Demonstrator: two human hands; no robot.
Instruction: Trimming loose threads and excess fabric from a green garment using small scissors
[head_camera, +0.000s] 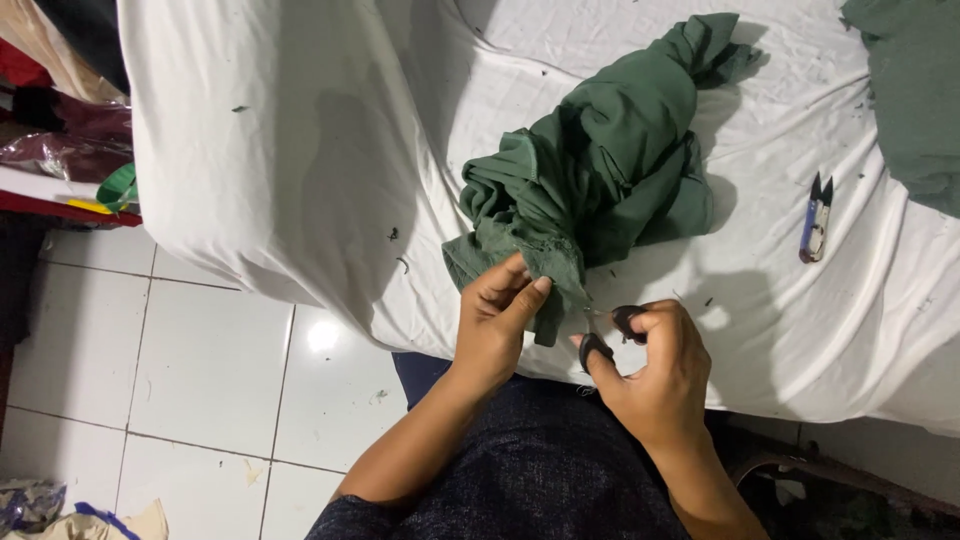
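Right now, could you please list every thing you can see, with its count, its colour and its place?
green garment: one, dark green, bunched on the white sheet, its lower edge pinched by the left hand
second green cloth: one, dark green, at the top right corner on the sheet
thread snips: one, blue and silver, lying on the sheet right of the garment
scissors: one, black handles, in the right hand; blades hardly visible
white sheet: one, white, covering the work surface
floor tiles: white, lower left
left hand: grip on the garment edge
right hand: fingers through the scissor handles
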